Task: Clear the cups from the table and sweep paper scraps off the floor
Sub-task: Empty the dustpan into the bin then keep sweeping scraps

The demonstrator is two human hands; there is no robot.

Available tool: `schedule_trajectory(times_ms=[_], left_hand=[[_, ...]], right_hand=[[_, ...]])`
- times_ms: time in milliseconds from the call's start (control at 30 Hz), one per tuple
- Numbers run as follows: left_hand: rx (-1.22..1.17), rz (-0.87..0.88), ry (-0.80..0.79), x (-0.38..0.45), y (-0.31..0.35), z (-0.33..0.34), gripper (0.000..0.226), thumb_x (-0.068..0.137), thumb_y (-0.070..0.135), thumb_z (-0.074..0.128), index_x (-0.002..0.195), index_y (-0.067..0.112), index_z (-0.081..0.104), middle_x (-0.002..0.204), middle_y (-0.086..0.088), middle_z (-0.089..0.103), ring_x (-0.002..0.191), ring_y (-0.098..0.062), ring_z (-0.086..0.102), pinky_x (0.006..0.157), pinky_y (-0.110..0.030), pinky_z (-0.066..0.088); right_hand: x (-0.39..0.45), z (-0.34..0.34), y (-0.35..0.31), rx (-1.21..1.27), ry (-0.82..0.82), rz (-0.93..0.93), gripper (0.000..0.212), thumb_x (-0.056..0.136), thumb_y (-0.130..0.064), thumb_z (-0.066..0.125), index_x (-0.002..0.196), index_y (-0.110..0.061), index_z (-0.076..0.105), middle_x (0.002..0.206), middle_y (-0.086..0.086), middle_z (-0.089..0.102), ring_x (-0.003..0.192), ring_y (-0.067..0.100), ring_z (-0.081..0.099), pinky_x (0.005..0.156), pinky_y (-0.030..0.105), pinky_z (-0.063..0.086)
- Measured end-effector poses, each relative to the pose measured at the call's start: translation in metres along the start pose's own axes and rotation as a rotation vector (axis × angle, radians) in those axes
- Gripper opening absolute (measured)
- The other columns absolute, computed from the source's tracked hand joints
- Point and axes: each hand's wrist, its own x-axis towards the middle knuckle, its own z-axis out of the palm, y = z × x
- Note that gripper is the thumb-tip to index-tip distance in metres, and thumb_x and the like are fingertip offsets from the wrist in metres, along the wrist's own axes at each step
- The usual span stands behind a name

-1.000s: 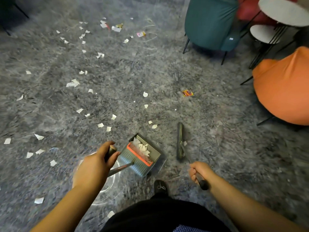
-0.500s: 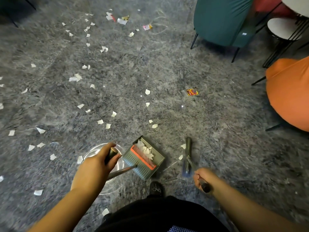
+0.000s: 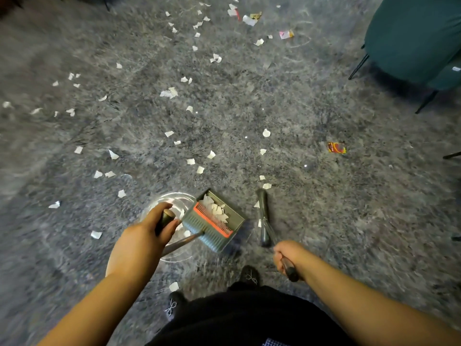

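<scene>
A: Comparing with a second back, broom head [image 3: 263, 217] swung from beside the dustpan [image 3: 216, 220] toward 12 o'clock; two scraps [image 3: 265, 182] lay at its tip.

B: Grips? Cups?

A: Left hand [image 3: 143, 239] clenched the pan handle, right hand [image 3: 290, 254] the broomstick. Most paper remained at 11 o'clock; no cups visible.

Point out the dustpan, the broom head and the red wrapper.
dustpan [image 3: 233, 221]: head view, on its grey inner wall.
broom head [image 3: 264, 218]: head view, mid-length of the dark bar.
red wrapper [image 3: 336, 147]: head view, its centre.
</scene>
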Motion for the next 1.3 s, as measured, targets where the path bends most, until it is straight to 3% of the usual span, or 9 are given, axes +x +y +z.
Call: schedule_trajectory(times_ms=[100,267,367,500,633,733,833,1067,1300], left_hand=[[0.008,-0.051,0.069,-0.014,-0.029,-0.022,0.04,0.087,0.043,0.064,0.124,0.03,0.059,0.072,-0.006,0.07,0.064,-0.031,0.066,0.053,-0.033,0.048],[0.001,-0.219,0.115,-0.042,-0.083,-0.056,0.04,0.088,0.048,0.058,0.126,0.036,0.056,0.068,0.001,0.066,0.057,-0.023,0.06,0.05,-0.03,0.045],[-0.012,-0.314,0.169,-0.061,-0.117,-0.077,0.04,0.089,0.046,0.061,0.127,0.038,0.056,0.072,-0.002,0.069,0.062,-0.026,0.064,0.053,-0.032,0.048],[0.039,-0.383,0.206,-0.085,-0.162,-0.102,0.042,0.088,0.047,0.059,0.129,0.038,0.054,0.067,-0.002,0.067,0.054,-0.023,0.058,0.048,-0.031,0.046],[-0.007,-0.495,0.261,-0.106,-0.212,-0.122,0.04,0.088,0.051,0.057,0.126,0.042,0.053,0.08,-0.004,0.073,0.07,-0.03,0.067,0.056,-0.035,0.05],[-0.036,-0.55,0.308,-0.118,-0.245,-0.132,0.036,0.088,0.05,0.058,0.123,0.04,0.055,0.081,-0.007,0.072,0.073,-0.033,0.067,0.057,-0.035,0.047],[-0.053,-0.592,0.333,-0.131,-0.272,-0.14,0.037,0.089,0.047,0.06,0.124,0.037,0.056,0.083,-0.008,0.072,0.075,-0.033,0.066,0.058,-0.034,0.045],[-0.111,-0.712,0.326,-0.162,-0.304,-0.147,0.036,0.089,0.051,0.059,0.123,0.046,0.053,0.08,-0.002,0.068,0.063,-0.021,0.053,0.053,-0.03,0.041],[-0.074,-0.868,0.37,-0.203,-0.285,-0.129,0.042,0.088,0.056,0.054,0.127,0.042,0.048,0.074,-0.001,0.063,0.06,-0.022,0.049,0.052,-0.03,0.04]], right_hand=[[-0.004,0.048,-0.004,-0.113,-0.045,0.011,0.03,0.1,-0.004,0.032,0.071,-0.008,0.039,0.059,0.003,0.036,0.021,0.009,0.036,0.027,0.017,0.029],[-0.005,0.125,-0.003,-0.173,-0.197,0.054,0.037,0.101,-0.008,0.027,0.066,-0.013,0.035,0.036,-0.001,0.034,0.022,0.009,0.031,0.027,0.011,0.025],[-0.004,0.162,-0.004,-0.167,-0.265,0.076,0.036,0.101,-0.011,0.03,0.066,-0.014,0.036,0.037,0.0,0.036,0.023,0.009,0.032,0.028,0.012,0.026],[-0.013,0.206,-0.002,-0.222,-0.299,0.107,0.035,0.103,-0.014,0.032,0.07,-0.01,0.04,0.04,-0.002,0.037,0.025,0.007,0.032,0.027,0.013,0.024],[-0.025,0.248,0.011,-0.31,-0.309,0.108,0.032,0.104,-0.015,0.034,0.072,-0.012,0.041,0.041,-0.002,0.036,0.026,0.006,0.034,0.029,0.013,0.025],[-0.033,0.27,0.022,-0.353,-0.322,0.053,0.014,0.103,-0.012,0.033,0.1,-0.02,0.044,0.048,-0.002,0.034,0.028,0.005,0.035,0.028,0.014,0.029],[-0.038,0.286,0.036,-0.389,-0.332,0.012,0.031,0.103,-0.009,0.031,0.128,-0.026,0.036,0.054,-0.001,0.032,0.029,0.006,0.034,0.029,0.013,0.029],[-0.052,0.32,0.067,-0.523,-0.371,0.034,0.042,0.102,-0.005,0.032,0.14,-0.023,0.033,0.047,-0.001,0.036,0.029,0.005,0.035,0.028,0.012,0.029],[-0.059,0.334,0.073,-0.749,-0.344,0.042,0.048,0.101,-0.004,0.033,0.145,-0.024,0.026,0.052,-0.001,0.035,0.031,0.005,0.034,0.03,0.013,0.028]])
